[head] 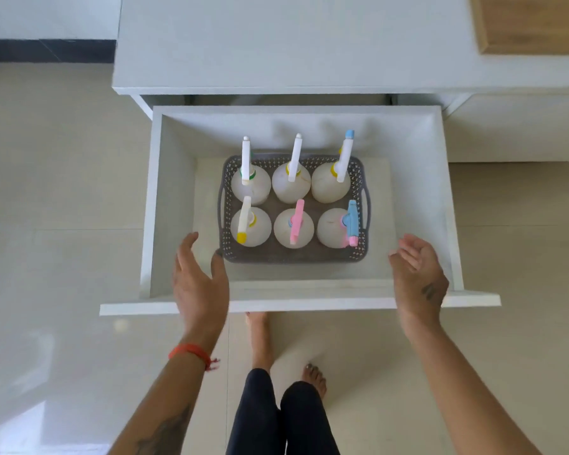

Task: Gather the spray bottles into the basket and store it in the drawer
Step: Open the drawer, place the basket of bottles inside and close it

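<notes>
Now basket (294, 256) in drawer (151, 205), between open fingers (188, 244).

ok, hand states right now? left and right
Left hand: open, holding nothing, above the drawer's front edge beside the basket.
Right hand: open, empty, palm turned inward.

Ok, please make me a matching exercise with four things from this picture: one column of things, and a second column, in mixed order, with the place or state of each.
Things:
1. basket
2. pink-topped bottle
3. left hand
4. drawer

Places or states:
a. pulled out, open
b. front row, middle
c. on the drawer floor, holding six bottles
d. open, near the basket's front left corner

Pairs: 1-c, 2-b, 3-d, 4-a
</notes>
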